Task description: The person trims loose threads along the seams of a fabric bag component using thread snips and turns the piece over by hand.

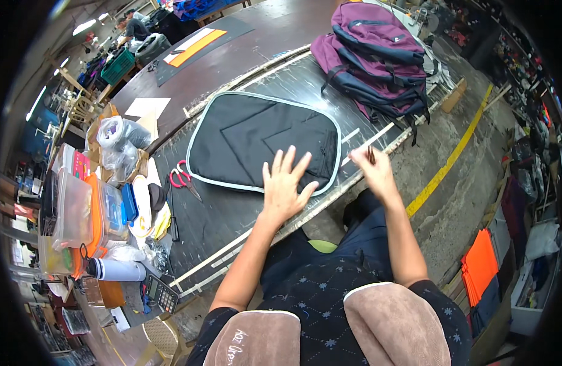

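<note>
— Pressing flat with the left hand [285,185], fingers spread wide on the near edge of the black padded panel [263,141]. Nothing gripped there, just an open palm holding fabric down.

— Noted. And the right hand [373,168]?

— Raised off the bench at about three o'clock from the panel, pinched shut on a thin dark stick-like tool [370,154]; too small to say whether pen or awl.

— Where does the panel sit?

— Lying face up in the middle of the dark worktable [220,216], grey piping all around, purple backpacks [378,55] stacked at one o'clock from it, well apart. Red-handled scissors [182,177] just beside its left edge, at nine o'clock.

— Tips for doing this well?

— Probably best to keep the flat palm near the edge being worked, so the piping cannot creep. Better to bring the tool down close to the spread fingers without crossing them. Worth smoothing outward from the centre seam, toward five o'clock, before marking anything.

— And the clutter at eight o'clock?

— Plastic boxes [80,210], a white bottle [116,269], a calculator [164,295]; all clear of the panel.
</note>
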Demonstrator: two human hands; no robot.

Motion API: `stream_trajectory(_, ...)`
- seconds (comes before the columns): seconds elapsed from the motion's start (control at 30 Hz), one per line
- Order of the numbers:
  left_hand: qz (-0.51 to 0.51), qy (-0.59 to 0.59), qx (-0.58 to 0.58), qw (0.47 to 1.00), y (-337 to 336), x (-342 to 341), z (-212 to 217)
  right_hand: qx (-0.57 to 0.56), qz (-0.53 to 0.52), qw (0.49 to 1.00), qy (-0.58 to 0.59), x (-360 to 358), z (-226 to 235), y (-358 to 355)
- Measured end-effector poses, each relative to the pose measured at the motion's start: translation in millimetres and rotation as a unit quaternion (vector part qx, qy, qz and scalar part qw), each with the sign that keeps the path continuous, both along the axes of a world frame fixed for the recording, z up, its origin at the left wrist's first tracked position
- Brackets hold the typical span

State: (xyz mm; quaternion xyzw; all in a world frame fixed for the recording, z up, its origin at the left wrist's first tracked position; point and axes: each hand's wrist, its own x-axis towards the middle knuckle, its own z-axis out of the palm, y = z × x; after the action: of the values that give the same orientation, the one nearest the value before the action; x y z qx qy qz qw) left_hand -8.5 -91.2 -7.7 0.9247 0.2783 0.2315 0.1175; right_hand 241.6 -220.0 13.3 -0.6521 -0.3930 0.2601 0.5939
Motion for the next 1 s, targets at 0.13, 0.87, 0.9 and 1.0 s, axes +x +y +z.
stream_trajectory(0.13,-0.113,0.081,-0.005,0.990,2,1,-55,-0.021,-0.077,0.990,-0.118,65,-50,49)
stream_trajectory(0.87,0.185,0.180,-0.117,0.959,79,12,-17,-0.129,0.056,0.990,-0.032,-57,-94,13)
stream_trajectory(0.9,0.187,0.179,-0.116,0.959,81,11,-21,-0.136,0.049,0.988,-0.047,-59,-93,13)
stream_trajectory(1.0,0.187,0.003,-0.153,0.970,80,11,-20,-0.138,0.032,0.988,-0.064,-62,-94,11)
